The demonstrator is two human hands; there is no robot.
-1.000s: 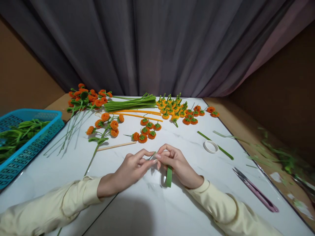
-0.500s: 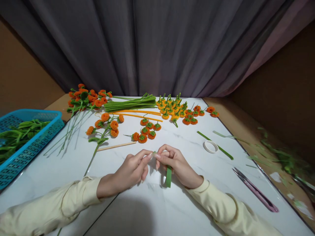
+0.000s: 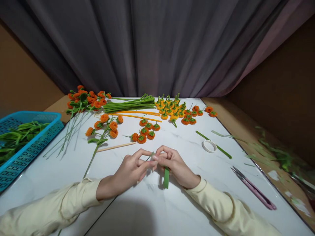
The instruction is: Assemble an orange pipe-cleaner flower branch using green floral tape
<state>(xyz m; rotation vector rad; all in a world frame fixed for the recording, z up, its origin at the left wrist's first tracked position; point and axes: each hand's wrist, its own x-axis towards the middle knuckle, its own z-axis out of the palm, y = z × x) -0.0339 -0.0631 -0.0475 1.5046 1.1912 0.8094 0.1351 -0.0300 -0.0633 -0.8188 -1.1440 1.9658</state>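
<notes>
My left hand (image 3: 131, 168) and my right hand (image 3: 174, 165) meet at the middle of the table, fingertips together. A thin green stem (image 3: 150, 156) shows between the left thumb and forefinger. Closed fingers of my right hand hold a green tape (image 3: 166, 178), whose loop hangs below the palm. Just behind the hands lie small orange pumpkin-like pieces (image 3: 144, 131) with green tops. A stem with several orange heads (image 3: 113, 126) lies beyond my left hand, beside a wooden stick (image 3: 116, 147).
At the left is a blue basket (image 3: 29, 144) of green leaves. Green stems (image 3: 129, 105) and yellow pieces (image 3: 169, 108) lie at the back. To the right are a white ring (image 3: 209, 146), a green strip (image 3: 214, 145) and pink-handled snips (image 3: 254, 189); scraps (image 3: 283, 155) lie beyond the edge.
The left fingertips have shifted, and more of the thin green stem shows between them. The green tape loop has turned slightly. The whole view has shifted a little.
</notes>
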